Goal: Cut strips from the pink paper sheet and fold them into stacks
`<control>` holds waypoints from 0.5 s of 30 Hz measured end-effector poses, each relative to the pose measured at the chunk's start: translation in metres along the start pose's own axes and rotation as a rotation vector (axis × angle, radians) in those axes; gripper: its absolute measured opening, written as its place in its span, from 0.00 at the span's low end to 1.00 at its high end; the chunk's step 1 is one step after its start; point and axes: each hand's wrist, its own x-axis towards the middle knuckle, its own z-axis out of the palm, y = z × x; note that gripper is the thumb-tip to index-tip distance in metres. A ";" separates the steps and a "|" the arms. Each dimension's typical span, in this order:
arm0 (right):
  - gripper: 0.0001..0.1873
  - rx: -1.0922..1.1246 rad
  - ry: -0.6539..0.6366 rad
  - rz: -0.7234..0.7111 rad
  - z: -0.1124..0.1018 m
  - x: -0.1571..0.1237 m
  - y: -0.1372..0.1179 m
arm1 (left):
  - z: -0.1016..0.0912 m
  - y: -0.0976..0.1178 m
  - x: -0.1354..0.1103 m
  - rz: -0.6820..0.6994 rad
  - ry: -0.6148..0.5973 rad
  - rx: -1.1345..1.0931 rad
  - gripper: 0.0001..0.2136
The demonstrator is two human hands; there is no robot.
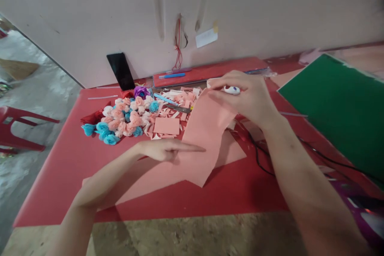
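A sheet of pink paper (207,122) is raised and curved over the red table. My right hand (244,92) pinches its top edge between thumb and fingers. That same hand also keeps a small white object with a blue mark (232,90) against the palm; its kind is unclear. My left hand (163,150) has its index finger stretched across the front of the sheet, the other fingers curled, with nothing visible in them. Beneath lies more pink paper (144,186), flat on the table. Behind the raised sheet are pink paper scraps (187,98) and a small pink rectangle (167,126).
Blue, pink and white paper flowers (120,118) cluster at the left. A black phone (121,71) leans on the wall. Near the scraps lies a dark blade (178,108). A green board (336,116) and a black cable (259,160) occupy the right side.
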 end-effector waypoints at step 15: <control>0.07 -0.275 -0.059 -0.423 -0.021 -0.016 -0.060 | 0.042 0.015 -0.006 0.006 0.226 0.244 0.23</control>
